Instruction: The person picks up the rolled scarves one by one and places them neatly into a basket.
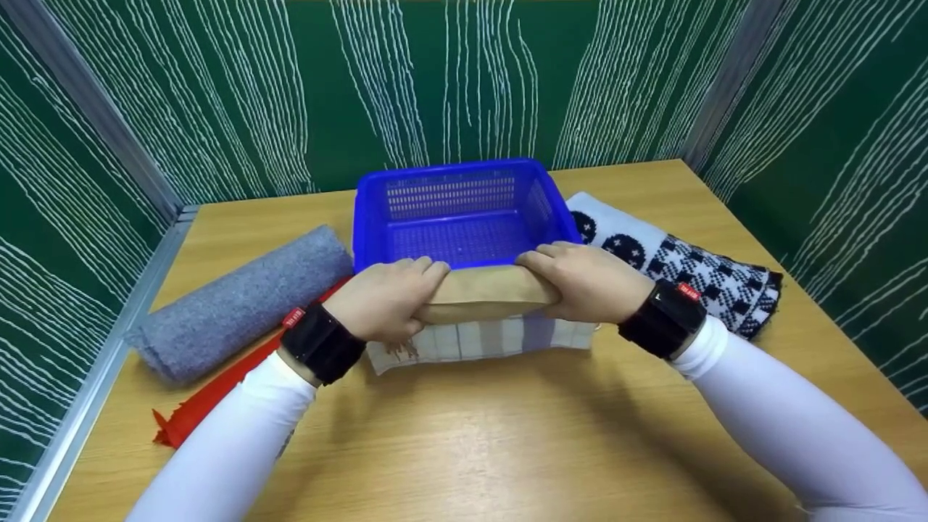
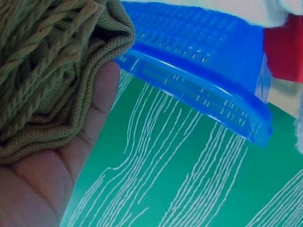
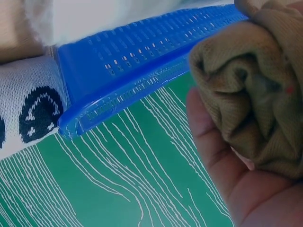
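Observation:
Both hands grip a rolled tan scarf by its two ends, level with the near rim of a blue plastic basket. My left hand curls round the left end, where twisted fringe shows in the left wrist view. Around the right end my right hand is curled, and the roll's spiral folds face the right wrist camera. The basket's visible floor is bare. Below the tan roll lies a white checked cloth with a fringe, partly covered by the roll and the hands.
A grey felt-like roll lies left of the basket, with a red cloth beside it, partly under my left arm. On the right is a black-and-white patterned knit. Green walls with white lines enclose the wooden table.

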Tool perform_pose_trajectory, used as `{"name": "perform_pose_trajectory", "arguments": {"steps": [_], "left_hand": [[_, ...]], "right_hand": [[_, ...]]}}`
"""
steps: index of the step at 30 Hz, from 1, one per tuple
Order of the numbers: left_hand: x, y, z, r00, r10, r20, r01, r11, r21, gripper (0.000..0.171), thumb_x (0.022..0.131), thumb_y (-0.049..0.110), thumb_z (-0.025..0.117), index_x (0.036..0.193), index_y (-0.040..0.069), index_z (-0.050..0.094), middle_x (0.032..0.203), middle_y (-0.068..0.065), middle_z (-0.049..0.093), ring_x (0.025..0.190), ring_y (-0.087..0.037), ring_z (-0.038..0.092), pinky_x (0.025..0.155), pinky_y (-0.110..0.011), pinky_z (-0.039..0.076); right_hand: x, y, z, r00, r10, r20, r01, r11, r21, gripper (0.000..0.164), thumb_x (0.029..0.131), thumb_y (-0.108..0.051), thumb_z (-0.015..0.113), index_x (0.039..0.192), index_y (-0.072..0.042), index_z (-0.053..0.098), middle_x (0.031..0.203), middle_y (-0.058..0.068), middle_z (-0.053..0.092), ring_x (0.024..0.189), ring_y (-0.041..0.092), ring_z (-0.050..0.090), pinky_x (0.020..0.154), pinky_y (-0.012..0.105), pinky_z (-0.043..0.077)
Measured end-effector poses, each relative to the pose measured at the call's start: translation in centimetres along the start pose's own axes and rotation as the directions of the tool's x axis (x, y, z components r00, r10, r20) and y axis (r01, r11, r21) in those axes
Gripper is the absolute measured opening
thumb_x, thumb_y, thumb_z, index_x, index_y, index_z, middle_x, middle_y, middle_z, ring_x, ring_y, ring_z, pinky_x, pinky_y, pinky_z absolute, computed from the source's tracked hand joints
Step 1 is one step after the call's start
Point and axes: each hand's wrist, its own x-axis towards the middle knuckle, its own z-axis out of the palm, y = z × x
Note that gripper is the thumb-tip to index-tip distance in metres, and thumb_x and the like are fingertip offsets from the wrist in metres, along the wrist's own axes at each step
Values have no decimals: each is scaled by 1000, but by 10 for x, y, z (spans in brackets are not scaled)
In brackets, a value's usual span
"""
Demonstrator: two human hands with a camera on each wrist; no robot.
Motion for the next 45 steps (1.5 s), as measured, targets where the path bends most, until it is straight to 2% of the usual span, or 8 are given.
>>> {"name": "perform_pose_trajectory", "arguments": {"steps": [7, 11, 21, 30, 36, 45], "left_hand": [[1, -2, -2, 1000, 2, -11, -2, 1000, 14, 53, 83, 12, 84, 128, 5, 58, 106, -11, 67, 95, -30, 70, 80, -51, 63], [1, -4, -3, 1000, -5, -13, 5, 1000, 14, 55, 83, 13, 85, 129, 6, 57, 106, -10, 67, 96, -31, 70, 82, -51, 63], [3, -8, -4, 1000, -26, 11, 26, 1000, 3, 58, 83, 10, 82, 135, 7, 57, 112, -11, 68, 101, -31, 71, 85, -52, 63], [6, -11, -5, 1000, -18, -5, 18, 1000, 6, 58, 84, 7, 79, 137, 7, 57, 113, -12, 68, 100, -31, 71, 84, -52, 64], [6, -13, -5, 1000, -12, -19, 12, 1000, 13, 57, 84, 7, 77, 137, 6, 57, 113, -12, 68, 100, -32, 71, 84, -53, 64], [9, -15, -7, 1000, -27, -3, 27, 1000, 1, 60, 83, 6, 79, 139, 7, 56, 115, -12, 68, 103, -33, 70, 88, -53, 63]], "right_hand": [[3, 0, -3, 999, 26, 20, -26, 1000, -9, 67, 78, -19, 99, 135, -4, 68, 116, 14, 76, 107, 33, 74, 99, 52, 62], [6, 1, -4, 1000, 21, 17, -21, 1000, -10, 68, 75, -12, 98, 135, -3, 68, 116, 15, 76, 108, 34, 74, 101, 53, 61], [8, 3, -3, 1000, 0, -5, 0, 1000, -23, 62, 78, -12, 96, 133, -3, 68, 112, 14, 75, 103, 34, 74, 97, 53, 62], [11, 5, -3, 1000, 19, 5, -19, 999, -27, 62, 79, -13, 94, 134, -3, 67, 113, 15, 75, 104, 34, 73, 98, 53, 62], [12, 6, -3, 1000, 20, -4, -20, 1000, -22, 63, 78, -13, 95, 134, -3, 67, 114, 15, 75, 105, 35, 73, 99, 53, 61], [15, 10, -5, 1000, 24, 11, -23, 999, -33, 67, 76, -8, 93, 137, -3, 66, 116, 15, 74, 107, 35, 72, 99, 55, 61]]}}
